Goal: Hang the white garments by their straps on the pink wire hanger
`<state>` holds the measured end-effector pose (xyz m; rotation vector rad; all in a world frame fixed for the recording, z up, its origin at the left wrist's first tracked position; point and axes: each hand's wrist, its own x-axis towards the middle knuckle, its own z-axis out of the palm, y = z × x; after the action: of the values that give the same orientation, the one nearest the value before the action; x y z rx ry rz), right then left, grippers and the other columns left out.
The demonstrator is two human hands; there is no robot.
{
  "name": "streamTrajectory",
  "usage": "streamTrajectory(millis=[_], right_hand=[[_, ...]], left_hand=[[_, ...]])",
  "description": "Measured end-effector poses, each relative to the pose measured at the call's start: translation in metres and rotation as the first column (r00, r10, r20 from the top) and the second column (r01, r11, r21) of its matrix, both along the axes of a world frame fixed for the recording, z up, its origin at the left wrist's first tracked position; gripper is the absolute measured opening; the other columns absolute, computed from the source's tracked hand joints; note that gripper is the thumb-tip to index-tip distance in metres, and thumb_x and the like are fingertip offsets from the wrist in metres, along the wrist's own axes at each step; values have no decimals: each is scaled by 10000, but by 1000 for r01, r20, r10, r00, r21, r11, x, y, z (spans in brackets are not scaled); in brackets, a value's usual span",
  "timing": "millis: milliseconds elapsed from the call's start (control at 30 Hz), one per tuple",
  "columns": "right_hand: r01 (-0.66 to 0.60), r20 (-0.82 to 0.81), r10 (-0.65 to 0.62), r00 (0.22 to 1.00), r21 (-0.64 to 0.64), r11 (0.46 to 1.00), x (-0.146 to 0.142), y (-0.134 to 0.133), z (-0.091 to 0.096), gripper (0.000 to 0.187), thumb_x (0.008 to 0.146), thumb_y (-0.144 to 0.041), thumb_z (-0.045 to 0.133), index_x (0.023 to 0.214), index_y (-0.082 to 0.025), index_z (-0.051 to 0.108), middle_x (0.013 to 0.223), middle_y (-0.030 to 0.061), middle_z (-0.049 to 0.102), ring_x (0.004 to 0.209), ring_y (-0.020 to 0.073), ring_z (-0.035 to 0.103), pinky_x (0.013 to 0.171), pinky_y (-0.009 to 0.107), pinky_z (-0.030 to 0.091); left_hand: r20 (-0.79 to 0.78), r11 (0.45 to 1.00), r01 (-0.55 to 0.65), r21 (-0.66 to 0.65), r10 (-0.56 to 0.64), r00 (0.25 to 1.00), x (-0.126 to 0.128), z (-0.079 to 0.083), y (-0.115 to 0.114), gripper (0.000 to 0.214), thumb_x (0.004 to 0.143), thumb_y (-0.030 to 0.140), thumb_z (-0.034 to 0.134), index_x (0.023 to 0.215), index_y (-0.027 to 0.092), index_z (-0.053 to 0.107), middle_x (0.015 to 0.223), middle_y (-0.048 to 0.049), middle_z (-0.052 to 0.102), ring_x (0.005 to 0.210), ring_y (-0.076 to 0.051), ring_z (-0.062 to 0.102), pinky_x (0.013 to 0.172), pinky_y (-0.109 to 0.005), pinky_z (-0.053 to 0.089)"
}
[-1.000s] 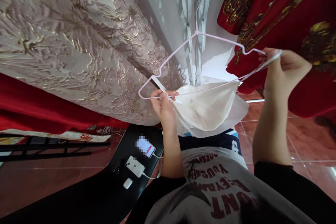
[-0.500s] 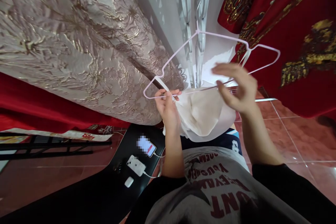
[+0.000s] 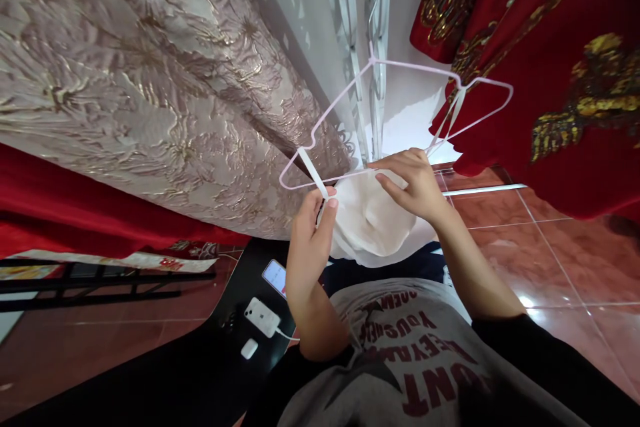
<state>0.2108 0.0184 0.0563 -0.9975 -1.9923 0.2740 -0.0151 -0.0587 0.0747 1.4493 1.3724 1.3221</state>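
Note:
A pale pink wire hanger [image 3: 400, 67] hangs from a white rail in front of me. A cream garment [image 3: 370, 223] dangles from it by two white straps, one looped over each end. My left hand [image 3: 307, 247] pinches the left strap [image 3: 313, 173] just below the hanger's left corner. My right hand [image 3: 413, 183] rests on the top edge of the cream fabric under the hanger's bottom wire, fingers curled on it.
A heavy embroidered beige gown [image 3: 140, 93] hangs at the left and a red gown with gold embroidery [image 3: 550, 60] at the right. Below, a black surface [image 3: 190, 367] holds two phones [image 3: 261, 317] on cables and a small white case. A red tiled floor [image 3: 565, 260] lies at the right.
My right hand let go of the right strap at the hanger's right end and came down to the cream fabric in the middle. The left hand kept hold of its strap.

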Motion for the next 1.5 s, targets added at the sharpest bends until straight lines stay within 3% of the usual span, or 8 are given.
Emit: streamTrajectory(millis=[200, 467, 600, 700, 800, 1000, 1167, 1500], right_hand=[[-15, -9, 15, 1000, -18, 1000, 1, 1, 2, 230, 1031, -336, 585, 1136, -288, 784, 1087, 27, 838, 966, 235, 729, 966, 445, 417], [-16, 35, 16, 999, -3, 1000, 11, 1, 2, 251, 1032, -348, 580, 1175, -280, 774, 1130, 41, 835, 991, 253, 730, 978, 467, 432], [-24, 40, 25, 999, -12, 1000, 9, 1, 0, 264, 1034, -361, 571, 1203, -290, 761, 1131, 39, 829, 999, 256, 718, 985, 473, 434], [-57, 38, 57, 998, -3, 998, 3, -3, 1, 275, 1026, -351, 589, 1244, -287, 744, 1144, 46, 823, 1046, 262, 723, 995, 479, 453], [-64, -47, 65, 997, 36, 997, 3, -8, 4, 263, 1020, -322, 611, 1249, -308, 739, 1203, 44, 808, 1118, 261, 729, 1025, 493, 486], [254, -535, -208, 819, 13, 967, 51, 12, -5, 300, 981, -377, 675, 1269, -303, 715, 1236, 72, 747, 1129, 245, 721, 1017, 490, 585], [99, -512, -193, 837, -206, 974, 73, 35, 12, 248, 968, -394, 662, 1167, -253, 710, 953, 41, 765, 729, 154, 689, 697, 362, 632], [13, -627, -292, 722, -410, 912, 59, 16, 46, 29, 774, -213, 712, 746, -220, 706, 542, -36, 642, 387, 89, 492, 339, 241, 334]], left_hand=[[188, 962, -89, 257, 41, 981, 1, 23, 7, 263, 953, 447, 760, 1119, 244, 789, 1154, -82, 775, 1167, -265, 726, 1056, -421, 561], [284, 727, -379, 573, 258, 924, -4, 2, 54, 509, 896, 428, 819, 1371, 305, 686, 1604, -46, 581, 1622, -303, 361, 1344, -483, 269], [451, 830, -464, 311, 300, 840, -4, -22, 57, 652, 871, 529, 817, 1442, 351, 557, 1647, -92, 522, 1457, -266, 579, 1232, -435, 435], [572, 905, -390, 168, 233, 786, 3, -29, 56, 502, 931, 569, 731, 1326, 296, 585, 1215, -92, 767, 971, -208, 768, 1009, -408, 575], [638, 878, -441, 188, 232, 734, 12, -28, 55, 397, 939, 569, 717, 1153, 251, 615, 756, 24, 659, 713, -159, 683, 886, -373, 591], [641, 895, -388, 222, 166, 749, 21, -29, 60, 326, 895, 471, 772, 1032, 253, 571, 676, 73, 453, 660, -131, 558, 852, -346, 544], [643, 873, -431, 228, 198, 740, 19, -31, 67, 311, 882, 407, 771, 969, 258, 512, 696, 80, 353, 612, -113, 433, 798, -321, 501], [604, 864, -442, 240, 224, 765, 0, -16, 64, 382, 887, 451, 794, 892, 247, 471, 620, 110, 330, 531, -94, 438, 713, -289, 509]])
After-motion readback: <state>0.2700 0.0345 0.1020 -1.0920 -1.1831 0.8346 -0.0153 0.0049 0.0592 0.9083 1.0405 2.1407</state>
